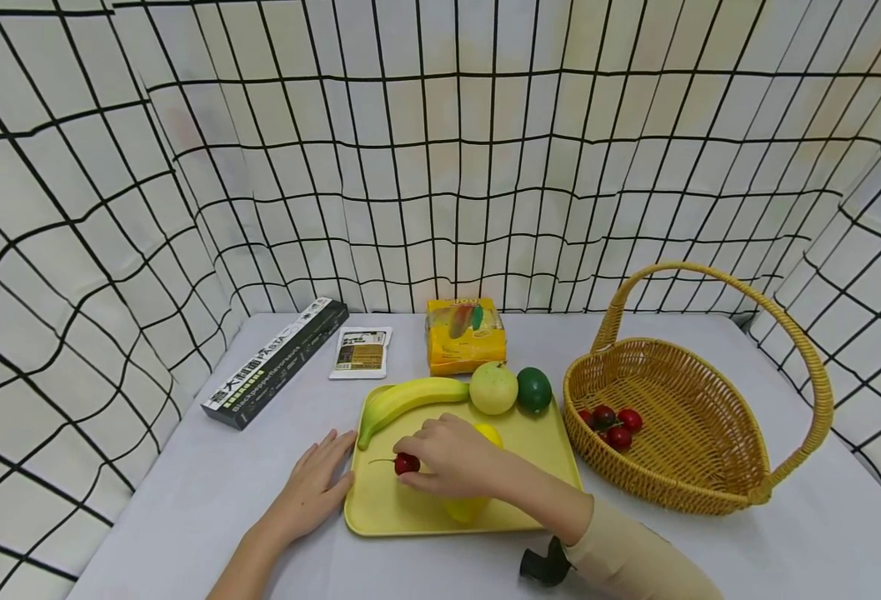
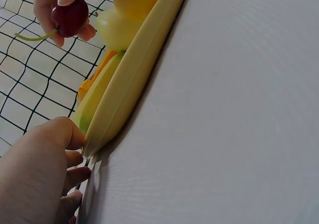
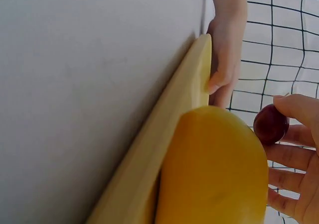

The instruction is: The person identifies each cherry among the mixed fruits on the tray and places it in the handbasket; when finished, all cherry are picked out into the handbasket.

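Note:
My right hand pinches a dark red cherry with a thin stem between thumb and fingers, above the left part of a yellow tray. My left hand rests at the tray's left edge, its fingers extended and the thumb against the rim. On the tray lie a banana, a pale green round fruit and a dark green avocado-like fruit. A smooth yellow fruit sits beneath my right hand, which partly hides it in the head view.
A wicker basket with a tall handle stands on the right, holding several cherries. Behind the tray are a yellow packet, a small white sachet and a long black box. A small black object shows beside the right sleeve.

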Motion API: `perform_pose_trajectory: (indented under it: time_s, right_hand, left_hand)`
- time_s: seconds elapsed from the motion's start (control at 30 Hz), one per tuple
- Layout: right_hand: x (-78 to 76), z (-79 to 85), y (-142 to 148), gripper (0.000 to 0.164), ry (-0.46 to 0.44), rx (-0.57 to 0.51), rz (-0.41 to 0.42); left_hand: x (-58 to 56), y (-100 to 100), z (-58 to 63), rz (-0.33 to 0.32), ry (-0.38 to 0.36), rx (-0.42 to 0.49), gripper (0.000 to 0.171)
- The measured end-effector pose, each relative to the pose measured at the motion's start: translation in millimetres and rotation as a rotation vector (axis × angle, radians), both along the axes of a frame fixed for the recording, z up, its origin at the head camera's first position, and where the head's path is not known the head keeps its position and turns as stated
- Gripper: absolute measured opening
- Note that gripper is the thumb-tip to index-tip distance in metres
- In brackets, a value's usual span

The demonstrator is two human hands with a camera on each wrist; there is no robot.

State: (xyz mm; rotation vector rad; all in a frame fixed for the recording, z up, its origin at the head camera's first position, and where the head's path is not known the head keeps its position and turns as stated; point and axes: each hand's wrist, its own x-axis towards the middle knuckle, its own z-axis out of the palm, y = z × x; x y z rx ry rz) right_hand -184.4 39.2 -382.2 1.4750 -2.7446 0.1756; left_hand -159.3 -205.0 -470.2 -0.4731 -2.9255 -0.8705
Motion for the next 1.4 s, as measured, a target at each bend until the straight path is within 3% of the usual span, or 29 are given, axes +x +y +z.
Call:
perform_pose_trajectory:
  time_s: [0.23, 0.63, 1.17, 1.4]
  right_hand:
    - [-4.2, 7.3, 17, 0.033, -0.001, -0.07, -0.045]
    - [-8.7, 14.9, 48, 0.029, 0.068, -0.194, -0.218]
    - [-13.1, 6.9, 98, 0.033, 0.065, -0.378, -0.472]
    - [-16.0, 6.4, 126, 0.033, 0.072, -0.396, -0.543]
  left_hand:
    - [-0.6, 1, -0.8, -0.001, 0.002, 0.007, 0.056]
    - [-0.8, 0, 0.7, 0.002, -0.013, 0.004, 0.055]
    - [-1.5, 1, -0.7, 0.002, -0.021, 0.007, 0.055]
    - [-0.5, 1, 1.2, -0.003, -0.015, 0.011, 0.055]
